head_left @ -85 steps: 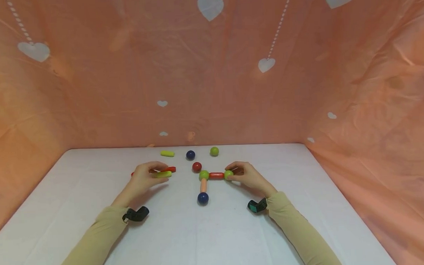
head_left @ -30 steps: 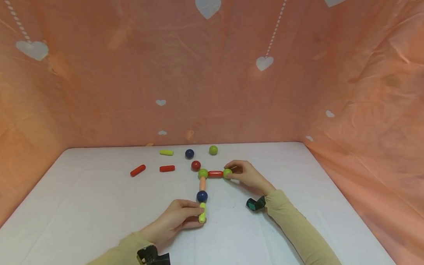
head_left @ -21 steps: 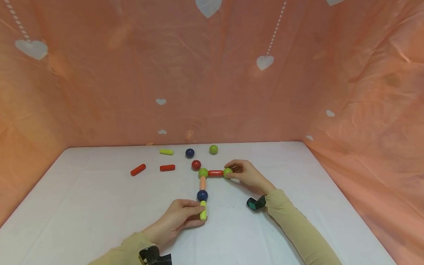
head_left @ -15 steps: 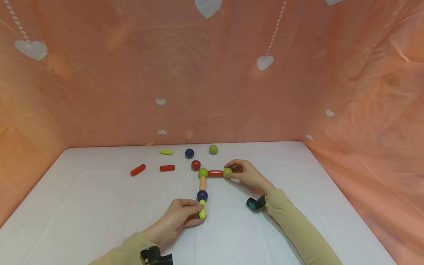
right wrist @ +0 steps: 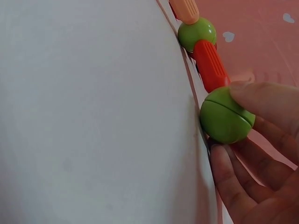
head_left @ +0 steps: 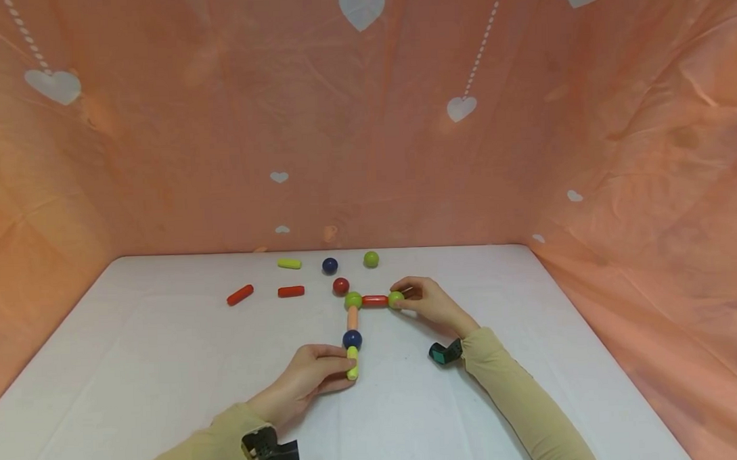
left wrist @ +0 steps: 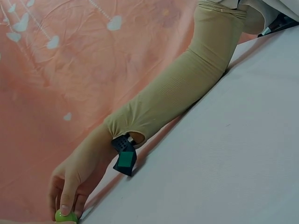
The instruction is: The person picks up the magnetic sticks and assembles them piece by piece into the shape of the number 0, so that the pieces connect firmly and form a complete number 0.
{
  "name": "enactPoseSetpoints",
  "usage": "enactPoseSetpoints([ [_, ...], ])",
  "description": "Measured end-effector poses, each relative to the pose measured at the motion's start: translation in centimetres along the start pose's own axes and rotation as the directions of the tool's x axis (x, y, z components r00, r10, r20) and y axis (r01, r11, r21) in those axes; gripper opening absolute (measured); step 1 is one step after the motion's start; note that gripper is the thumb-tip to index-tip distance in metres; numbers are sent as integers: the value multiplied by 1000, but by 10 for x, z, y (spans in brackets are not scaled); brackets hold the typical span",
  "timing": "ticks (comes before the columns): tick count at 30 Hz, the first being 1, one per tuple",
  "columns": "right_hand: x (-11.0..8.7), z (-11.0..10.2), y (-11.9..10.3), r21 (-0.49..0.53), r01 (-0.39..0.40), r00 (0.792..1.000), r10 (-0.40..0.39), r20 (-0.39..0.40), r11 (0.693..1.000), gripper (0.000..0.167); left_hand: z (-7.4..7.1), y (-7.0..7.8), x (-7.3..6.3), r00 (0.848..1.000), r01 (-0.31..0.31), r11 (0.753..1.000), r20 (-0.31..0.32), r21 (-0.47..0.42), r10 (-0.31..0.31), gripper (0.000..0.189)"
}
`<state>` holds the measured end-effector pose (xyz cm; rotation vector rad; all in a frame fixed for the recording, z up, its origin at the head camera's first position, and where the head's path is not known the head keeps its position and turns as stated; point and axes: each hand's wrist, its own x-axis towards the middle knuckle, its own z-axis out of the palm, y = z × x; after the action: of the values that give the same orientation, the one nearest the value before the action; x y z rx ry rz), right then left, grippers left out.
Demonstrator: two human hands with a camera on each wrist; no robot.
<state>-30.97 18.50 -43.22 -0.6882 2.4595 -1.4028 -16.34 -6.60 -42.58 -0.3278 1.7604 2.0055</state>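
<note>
My left hand [head_left: 306,378] pinches a yellow-green stick [head_left: 352,373] between thumb and fingers. The stick's far end meets a dark blue ball [head_left: 352,339]. From that ball a peach stick [head_left: 352,318] runs back to a green ball [head_left: 353,300], where a red stick [head_left: 375,301] branches right. At the red stick's right end, my right hand [head_left: 428,304] holds another green ball [right wrist: 226,116], its thumb on top and fingers beneath in the right wrist view. The left wrist view shows only the right hand on its ball, not the left hand's grip.
A loose red ball [head_left: 341,286] sits just behind the corner ball. Farther back are a blue ball [head_left: 330,266], a green ball [head_left: 371,259] and a yellow-green stick [head_left: 289,264]. Two red sticks [head_left: 291,291] lie left on the white table [head_left: 165,345].
My left hand has carried the yellow-green stick from the back left to the front middle and brought it against the blue ball. The right hand has kept its hold.
</note>
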Motion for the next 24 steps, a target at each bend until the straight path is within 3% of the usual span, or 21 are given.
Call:
enactPoseSetpoints([
  [3, -3, 0, -5, 1, 14, 1000, -14, 2, 1000, 33, -5, -1, -2, 1000, -12, 1000, 26, -1, 12, 47],
  [7, -2, 0, -5, 10, 5, 1000, -6, 8, 1000, 33, -14, 4, -5, 1000, -27, 999, -3, 36, 27, 49],
  [11, 0, 1, 1, 14, -10, 1000, 10, 2, 1000, 33, -29, 16, 2, 988, -130, 978, -59, 165, 142, 47],
  [13, -1, 1, 1, 19, -19, 1000, 19, -4, 1000, 33, -39, 25, 11, 968, -225, 936, -46, 272, 246, 46],
  [18, -1, 1, 1, 29, -27, 1000, 27, -6, 999, 33, -65, 45, 40, 870, -456, 758, 53, 466, 490, 52],
  [21, -1, 1, 0, 28, -19, 1000, 19, -1, 999, 34, -73, 54, 56, 830, -520, 689, 111, 504, 546, 57],
  [24, -1, 1, -1, 23, -13, 1000, 13, -4, 1000, 34, -75, 59, 70, 816, -546, 658, 154, 518, 557, 58],
])
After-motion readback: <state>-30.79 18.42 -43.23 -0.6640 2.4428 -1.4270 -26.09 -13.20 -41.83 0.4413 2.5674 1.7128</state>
